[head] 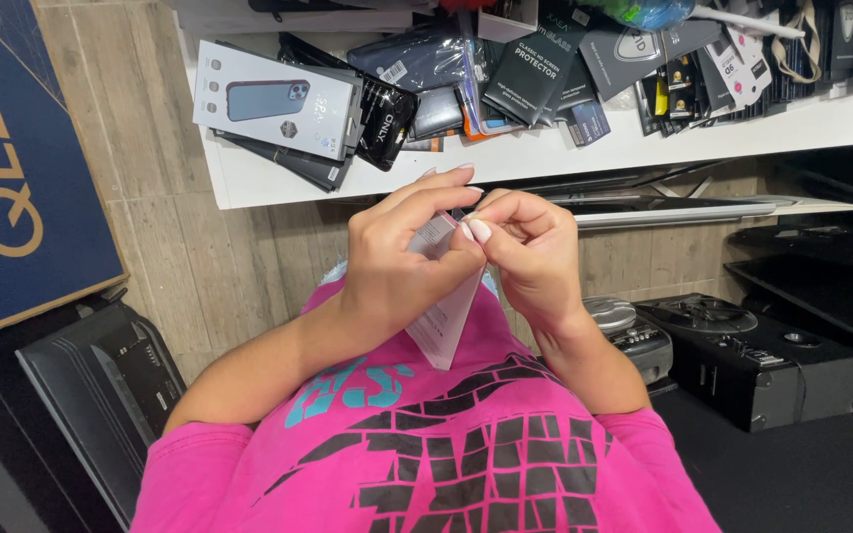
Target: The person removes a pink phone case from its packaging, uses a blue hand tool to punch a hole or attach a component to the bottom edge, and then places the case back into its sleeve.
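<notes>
The small flat packet (443,316), white to pale pink and thin as card or film, hangs in front of the person's chest, its lower corner pointing down over the pink shirt (426,454) and its upper end hidden inside the two hands. The left hand (392,262) wraps the packet's upper part, fingers curled closed around it with the thumb pressing on the near face; the right hand (530,252) meets it at the top edge, thumb and forefinger pinched narrow on what looks like a corner or tab, though the exact contact is covered by the fingertips. To do this well, it seems best that the left hand holds the packet flat and steady without creasing it, while the right works the edge with the nail tips, pulling along the seam rather than across it, since thin film tears unevenly. The long pale nails give a fine point for lifting a layer. The shirt is soft cotton with black and teal print. Beyond the hands, a white shelf (545,153) with a smooth hard top carries a heap of phone-case boxes (278,104), glossy sleeves and dark screen-protector packs (535,64). The wall behind is wood-grain plank. Below right sits a black boxy device (762,360) with a matt casing; at left leans a blue carton (12,168).
</notes>
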